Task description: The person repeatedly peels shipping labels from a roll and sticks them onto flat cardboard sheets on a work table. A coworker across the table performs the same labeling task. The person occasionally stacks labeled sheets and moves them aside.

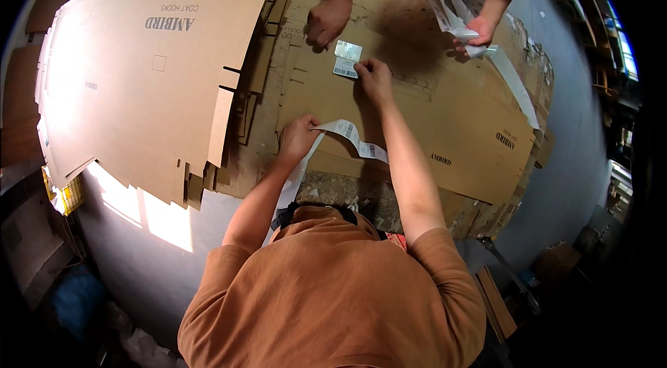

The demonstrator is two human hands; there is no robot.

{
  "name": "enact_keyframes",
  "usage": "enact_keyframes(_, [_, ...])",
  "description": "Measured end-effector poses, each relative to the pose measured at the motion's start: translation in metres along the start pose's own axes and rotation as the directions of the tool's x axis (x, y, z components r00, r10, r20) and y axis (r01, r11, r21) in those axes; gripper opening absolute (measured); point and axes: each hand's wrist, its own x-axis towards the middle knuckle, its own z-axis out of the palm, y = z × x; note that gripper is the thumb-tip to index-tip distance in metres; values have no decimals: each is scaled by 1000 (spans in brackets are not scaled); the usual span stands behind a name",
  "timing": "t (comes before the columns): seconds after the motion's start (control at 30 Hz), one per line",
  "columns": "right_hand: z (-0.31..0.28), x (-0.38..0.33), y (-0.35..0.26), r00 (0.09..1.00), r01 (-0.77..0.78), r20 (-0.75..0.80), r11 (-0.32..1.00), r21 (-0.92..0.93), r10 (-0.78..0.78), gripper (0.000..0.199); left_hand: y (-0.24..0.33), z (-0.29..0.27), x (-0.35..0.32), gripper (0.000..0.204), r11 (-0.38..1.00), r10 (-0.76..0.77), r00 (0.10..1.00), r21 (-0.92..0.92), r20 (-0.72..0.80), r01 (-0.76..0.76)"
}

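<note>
My left hand (297, 137) grips a long white strip of label stickers (354, 137) that runs to the right over my right forearm. My right hand (375, 78) reaches forward and presses a small white barcode label (345, 69) onto a flattened brown cardboard box (445, 118). A shiny backing piece (348, 50) lies just beyond that label. Across from me, another person's hand (326, 21) rests on the same cardboard, and their other hand (479, 29) holds another white sticker strip (455, 17).
A tall stack of flattened cardboard boxes (153, 69) lies to the left. More cardboard pieces sit under the box being labelled. Grey floor (577, 153) shows at the right, with wooden pieces (497, 302) and clutter at the lower right.
</note>
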Motion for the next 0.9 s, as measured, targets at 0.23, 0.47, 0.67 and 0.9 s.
enact_keyframes(0.23, [5,1,-1,1000,-26,-3,999,-39,26,21,-6,5,1,21,999,32,999,43,-19,-31])
enact_keyframes(0.47, [9,6,9,1000,-20,-21,1000,-14,20,21,-2,0,3,22,999,-27,999,37,44,26])
enact_keyframes(0.67, [11,8,10,999,-37,4,999,-23,37,21,-4,3,3,21,999,-2,1000,46,-1,2])
enact_keyframes(0.9, [14,3,-9,998,-54,-52,986,-159,47,20,-7,5,5,21,998,-10,1000,68,-1,10])
